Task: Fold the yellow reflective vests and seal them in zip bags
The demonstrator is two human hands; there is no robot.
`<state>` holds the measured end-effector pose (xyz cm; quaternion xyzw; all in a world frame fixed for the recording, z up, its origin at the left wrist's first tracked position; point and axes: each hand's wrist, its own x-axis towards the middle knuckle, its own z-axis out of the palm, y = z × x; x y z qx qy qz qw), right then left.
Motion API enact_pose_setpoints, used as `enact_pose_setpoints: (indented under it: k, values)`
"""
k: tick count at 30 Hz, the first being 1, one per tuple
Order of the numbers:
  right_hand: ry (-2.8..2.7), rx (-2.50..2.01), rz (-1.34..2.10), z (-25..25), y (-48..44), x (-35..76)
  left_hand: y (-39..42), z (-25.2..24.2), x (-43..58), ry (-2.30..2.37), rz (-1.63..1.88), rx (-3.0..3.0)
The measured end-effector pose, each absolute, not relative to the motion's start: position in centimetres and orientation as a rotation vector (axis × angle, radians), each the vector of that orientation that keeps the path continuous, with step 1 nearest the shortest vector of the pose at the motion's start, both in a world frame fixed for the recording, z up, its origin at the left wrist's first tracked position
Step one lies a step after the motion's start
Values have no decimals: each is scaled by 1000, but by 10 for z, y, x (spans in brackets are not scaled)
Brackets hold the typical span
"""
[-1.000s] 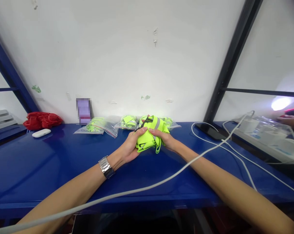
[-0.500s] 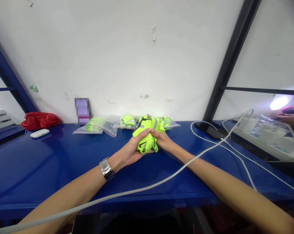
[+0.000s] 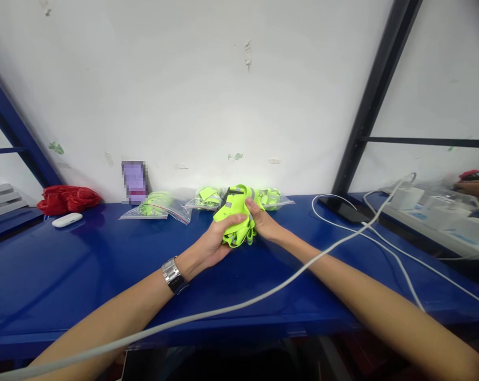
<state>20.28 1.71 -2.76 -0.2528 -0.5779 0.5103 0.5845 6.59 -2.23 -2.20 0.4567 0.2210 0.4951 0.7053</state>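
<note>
A crumpled bundle of neon-yellow reflective straps, with grey stripes and a black piece near its top, is held just above the blue table. From the left, my left hand grips it, thumb across the front; a metal watch is on that wrist. My right hand closes on its right side, thumb pointing up; some fingers are hidden behind the bundle. Behind it, similar yellow straps lie in clear zip bags: a left bag, a middle bag and a right bag, partly covered.
A white cable crosses in front of my forearms. At left are a red bag, a white case and a blurred-out phone against the wall. At right are a dark phone, white chargers and another person's hand.
My right hand has shifted slightly up along the bundle, its thumb lifting away from the left thumb. The bundle's top looks looser. A bright light at far right is gone.
</note>
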Motion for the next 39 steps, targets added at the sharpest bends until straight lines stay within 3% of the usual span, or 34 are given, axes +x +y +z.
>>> enact_pose_setpoints:
  k: [10, 15, 24, 39]
  values:
    - [-1306, -482, 1626, -11, 11, 209, -21, -23, 63, 542, 1195, 1122]
    - [-1326, -500, 1543, -19, 12, 210, -18, -26, 66, 514, 1199, 1109]
    - [-1342, -614, 1088, -28, 9, 192, -21, -24, 70, 506, 1238, 1035]
    - [-1263, -498, 1420, -17, -1, 190, -20, -17, 63, 567, 1351, 1111]
